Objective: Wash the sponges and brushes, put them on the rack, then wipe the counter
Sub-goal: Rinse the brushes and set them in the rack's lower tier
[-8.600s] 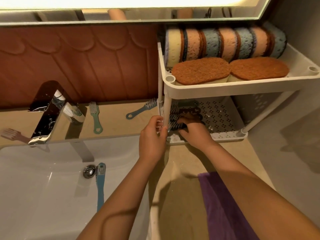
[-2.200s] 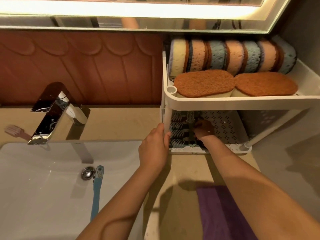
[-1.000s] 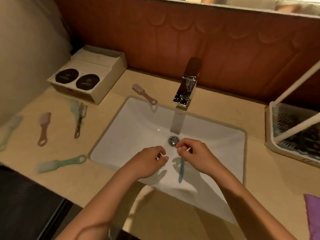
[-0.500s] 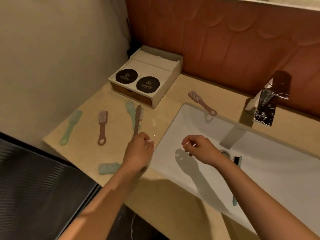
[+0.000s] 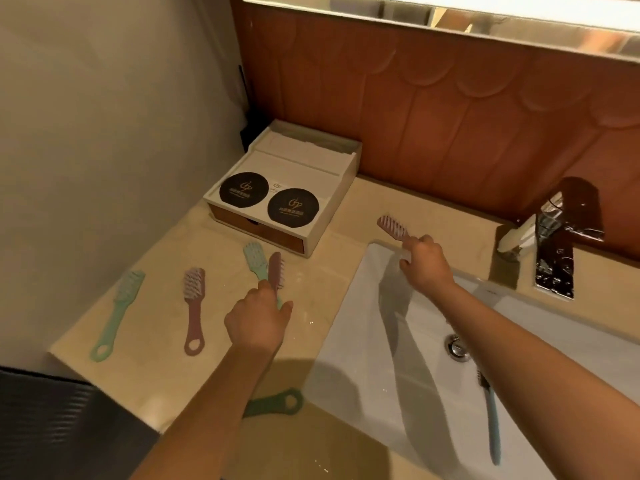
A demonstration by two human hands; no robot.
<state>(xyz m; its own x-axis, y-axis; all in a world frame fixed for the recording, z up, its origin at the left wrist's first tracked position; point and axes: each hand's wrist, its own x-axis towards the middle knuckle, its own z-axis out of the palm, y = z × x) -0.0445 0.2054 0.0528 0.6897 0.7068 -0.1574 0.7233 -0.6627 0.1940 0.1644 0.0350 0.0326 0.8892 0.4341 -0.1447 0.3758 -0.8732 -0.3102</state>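
Several small scrub brushes lie on the beige counter. My left hand reaches down onto the handles of a mint brush and a dark pink brush lying side by side, with finger and thumb curled round their ends. At the sink's back left corner my right hand grips the handle of a pink brush. A blue brush lies in the white sink below the drain. The rack and the sponges are out of view.
Further left lie a mint brush and a pink brush. A green brush sits at the front edge, partly under my left arm. A white box with two black discs stands at the back. The faucet is at the right.
My view swung left from the rack to the counter's left end. Both hands left the rack, crossed the sink and now hold brush handles, the right one having reached back to the pink brush.
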